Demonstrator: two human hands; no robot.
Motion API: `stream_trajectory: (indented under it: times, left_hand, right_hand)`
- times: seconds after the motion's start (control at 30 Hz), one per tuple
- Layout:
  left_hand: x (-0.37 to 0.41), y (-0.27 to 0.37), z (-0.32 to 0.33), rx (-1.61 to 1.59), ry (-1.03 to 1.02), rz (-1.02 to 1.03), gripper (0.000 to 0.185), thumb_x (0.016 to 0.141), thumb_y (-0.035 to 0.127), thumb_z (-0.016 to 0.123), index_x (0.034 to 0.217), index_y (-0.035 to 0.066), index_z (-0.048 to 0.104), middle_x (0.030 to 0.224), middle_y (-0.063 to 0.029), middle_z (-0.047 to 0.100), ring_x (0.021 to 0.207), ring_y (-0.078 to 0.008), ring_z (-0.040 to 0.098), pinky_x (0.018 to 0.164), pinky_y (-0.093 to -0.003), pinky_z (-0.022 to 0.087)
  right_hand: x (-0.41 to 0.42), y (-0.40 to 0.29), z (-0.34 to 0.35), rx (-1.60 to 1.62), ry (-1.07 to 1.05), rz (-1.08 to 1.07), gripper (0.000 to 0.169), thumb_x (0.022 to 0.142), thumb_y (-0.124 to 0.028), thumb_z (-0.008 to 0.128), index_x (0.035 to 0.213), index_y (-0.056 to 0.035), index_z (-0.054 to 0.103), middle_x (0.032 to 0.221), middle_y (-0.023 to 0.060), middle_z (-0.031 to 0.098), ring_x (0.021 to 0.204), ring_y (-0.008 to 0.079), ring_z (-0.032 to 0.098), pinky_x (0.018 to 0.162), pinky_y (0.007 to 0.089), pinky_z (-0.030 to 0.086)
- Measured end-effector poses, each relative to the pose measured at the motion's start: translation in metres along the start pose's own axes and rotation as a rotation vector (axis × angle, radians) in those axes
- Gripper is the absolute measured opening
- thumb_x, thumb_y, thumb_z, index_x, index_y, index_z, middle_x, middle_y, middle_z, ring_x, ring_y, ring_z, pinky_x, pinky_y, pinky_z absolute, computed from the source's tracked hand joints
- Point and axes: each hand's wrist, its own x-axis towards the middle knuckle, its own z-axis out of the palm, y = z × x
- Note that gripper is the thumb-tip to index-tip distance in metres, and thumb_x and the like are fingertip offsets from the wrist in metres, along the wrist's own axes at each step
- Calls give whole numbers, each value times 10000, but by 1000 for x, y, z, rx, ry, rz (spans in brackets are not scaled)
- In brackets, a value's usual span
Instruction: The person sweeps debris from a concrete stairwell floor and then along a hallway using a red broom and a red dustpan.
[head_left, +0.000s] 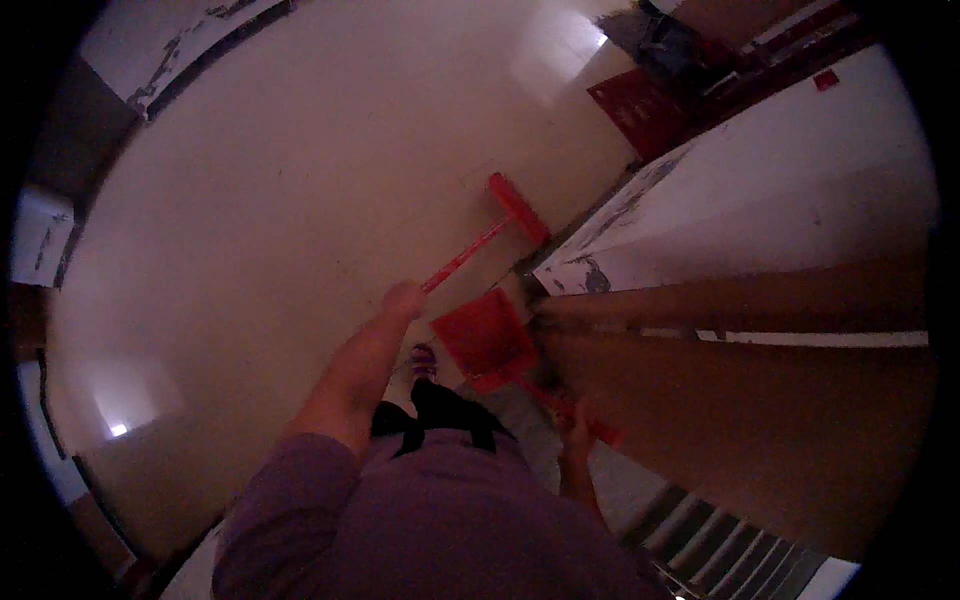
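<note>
My left hand (405, 301) grips the red handle of a broom. The broom's long red head (519, 210) is on the pale floor (300, 202), near the corner of a white wall. My right hand (576, 431) holds the handle of a red dustpan (487, 337). The dustpan's wide pan is in front of my body, beside my foot (424, 361) and nearer to me than the broom head. A visible gap separates the pan from the broom head. The dim, blurred picture hides the exact finger positions and whether the pan holds anything.
A white wall (750, 172) with peeling paint and a brown door-like panel (712, 397) stand at the right. Steps (712, 536) descend or rise behind me at the lower right; which is unclear. A dark red panel (641, 112) is at the upper right.
</note>
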Motion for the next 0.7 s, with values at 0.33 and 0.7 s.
stream_trajectory:
  times: [0.33, 0.7]
  left_hand:
    - [-20, -90, -32, 59, 0, -70, 269, 712, 216, 466, 893, 55, 583, 891, -164, 569, 829, -306, 550, 735, -381, 425]
    - [-145, -282, -126, 112, -78, -273, 263, 698, 223, 466, 799, 7, 576, 732, -149, 585, 631, -256, 574, 628, -371, 445]
  right_hand:
    - [11, -27, -5, -58, -135, 3, 276, 793, -302, 489, 918, -57, 504, 782, 33, 519, 687, 144, 501, 562, 264, 426]
    - [-38, -26, 25, 125, -81, 121, 287, 791, -193, 485, 1016, -17, 456, 853, 56, 502, 776, 153, 480, 654, 268, 414]
